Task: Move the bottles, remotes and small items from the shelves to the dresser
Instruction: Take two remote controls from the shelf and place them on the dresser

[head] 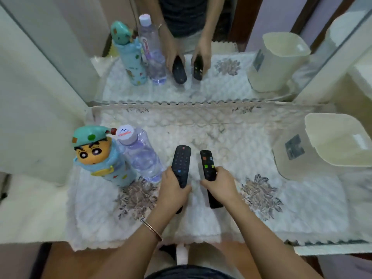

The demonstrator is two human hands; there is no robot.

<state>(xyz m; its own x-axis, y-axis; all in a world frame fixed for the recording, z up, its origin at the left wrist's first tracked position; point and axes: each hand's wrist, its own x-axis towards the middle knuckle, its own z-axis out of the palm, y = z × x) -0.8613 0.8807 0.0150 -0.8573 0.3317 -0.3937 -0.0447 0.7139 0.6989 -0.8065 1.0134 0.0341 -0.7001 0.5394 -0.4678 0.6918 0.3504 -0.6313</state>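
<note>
2 remotes (180,158) — L grip (173,190), R grip (221,185)

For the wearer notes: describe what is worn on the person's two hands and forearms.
Both forearms show no sleeves, and neither hand is gloved. A thin copper-coloured metal bangle circles the wrist of the left hand. The right hand and wrist carry no jewellery that shows.

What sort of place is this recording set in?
Most likely a home bedroom or dressing corner: a mirror rises behind a dresser covered with a floral lace cloth, and a cartoon-character bottle and a clear water bottle stand on it.
</note>
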